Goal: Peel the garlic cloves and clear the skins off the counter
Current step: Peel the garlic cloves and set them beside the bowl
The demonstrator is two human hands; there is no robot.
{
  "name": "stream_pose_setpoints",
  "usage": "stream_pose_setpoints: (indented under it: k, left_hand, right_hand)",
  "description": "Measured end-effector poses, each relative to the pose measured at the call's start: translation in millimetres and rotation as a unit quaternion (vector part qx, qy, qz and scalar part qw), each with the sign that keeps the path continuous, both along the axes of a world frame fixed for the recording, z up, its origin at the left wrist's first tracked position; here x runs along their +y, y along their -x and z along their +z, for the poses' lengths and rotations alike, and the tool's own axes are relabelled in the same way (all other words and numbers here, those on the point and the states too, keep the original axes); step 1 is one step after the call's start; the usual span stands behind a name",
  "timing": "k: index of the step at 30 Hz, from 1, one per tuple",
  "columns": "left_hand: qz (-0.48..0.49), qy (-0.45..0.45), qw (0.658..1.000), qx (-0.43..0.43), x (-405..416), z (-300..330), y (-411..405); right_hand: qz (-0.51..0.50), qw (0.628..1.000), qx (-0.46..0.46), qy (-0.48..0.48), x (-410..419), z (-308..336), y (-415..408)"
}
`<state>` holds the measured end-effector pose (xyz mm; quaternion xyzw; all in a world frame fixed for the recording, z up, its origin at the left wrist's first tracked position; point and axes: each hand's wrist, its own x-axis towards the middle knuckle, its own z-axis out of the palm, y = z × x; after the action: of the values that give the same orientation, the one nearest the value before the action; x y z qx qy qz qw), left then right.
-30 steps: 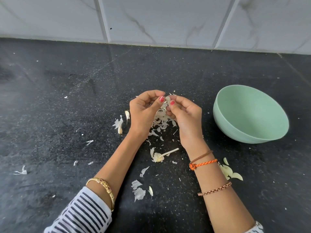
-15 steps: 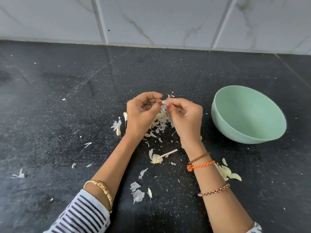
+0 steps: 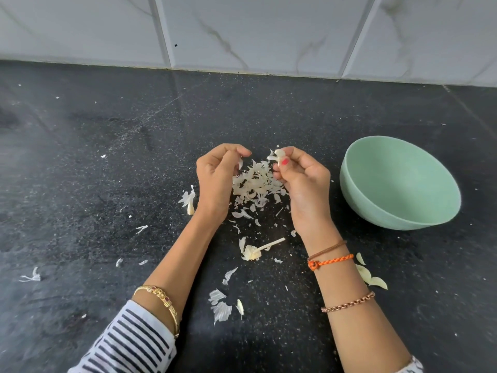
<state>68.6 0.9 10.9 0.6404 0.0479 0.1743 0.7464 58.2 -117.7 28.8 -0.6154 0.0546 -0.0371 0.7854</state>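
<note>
My right hand (image 3: 304,181) pinches a small pale garlic clove (image 3: 279,154) between thumb and fingers, with bits of skin sticking out of it. My left hand (image 3: 216,176) hovers a short way to the left with curled fingers, and a sliver of skin (image 3: 240,163) hangs at its fingertips. Between and under the hands lies a heap of white garlic skins (image 3: 255,183) on the black counter (image 3: 107,170). A garlic stem with its root base (image 3: 255,250) lies nearer to me.
A mint-green bowl (image 3: 398,181) stands to the right of my right hand. Loose skins are scattered across the counter, such as those at front (image 3: 220,305), far left (image 3: 31,277) and by my right wrist (image 3: 372,277). A white tiled wall (image 3: 269,30) closes the back.
My hands have pulled apart. The clove stays in my right hand, while the left has moved left, and the skin heap between them has come into sight.
</note>
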Motion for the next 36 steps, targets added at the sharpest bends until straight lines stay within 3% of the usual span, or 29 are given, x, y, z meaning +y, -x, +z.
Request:
stream_pose_setpoints:
  k: [8, 18, 36]
  left_hand:
    - [-0.049, -0.064, 0.993, -0.081, -7.2, -4.6, 4.3]
    - [-0.064, -0.087, 0.991, -0.079, -6.4, -3.8, 4.6]
    - [-0.112, 0.001, 0.991, -0.067, -6.8, -7.6, 1.5]
  right_hand:
    - [0.022, 0.999, 0.003, 0.028, 4.5, -2.2, 3.3]
    - [0.051, 0.998, -0.006, 0.041, 3.2, -0.7, 5.3]
    - [0.088, 0.995, 0.039, -0.01, 3.2, -1.5, 5.4]
